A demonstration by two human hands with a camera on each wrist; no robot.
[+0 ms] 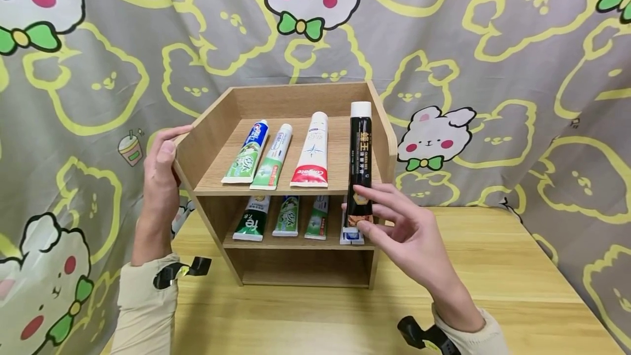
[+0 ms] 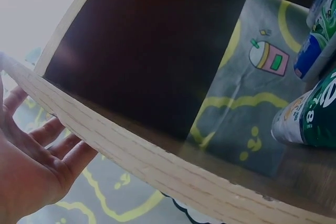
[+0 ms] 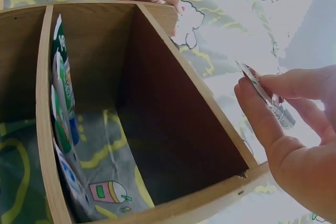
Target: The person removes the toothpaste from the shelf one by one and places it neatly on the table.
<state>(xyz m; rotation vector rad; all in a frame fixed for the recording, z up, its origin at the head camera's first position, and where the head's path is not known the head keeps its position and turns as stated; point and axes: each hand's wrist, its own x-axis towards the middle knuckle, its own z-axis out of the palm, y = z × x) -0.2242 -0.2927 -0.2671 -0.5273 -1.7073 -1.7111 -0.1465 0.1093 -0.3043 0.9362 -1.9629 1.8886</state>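
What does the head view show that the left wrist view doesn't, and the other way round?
Only the head view shows the right hand pinching the black tube at the top shelf's right end, beside three tubes lying there, such as the red-ended tube. Only the left wrist view shows the palm and the dark inner face of the side wall close up. Both show the left hand resting on the wooden shelf unit at its left side, fingers straight.
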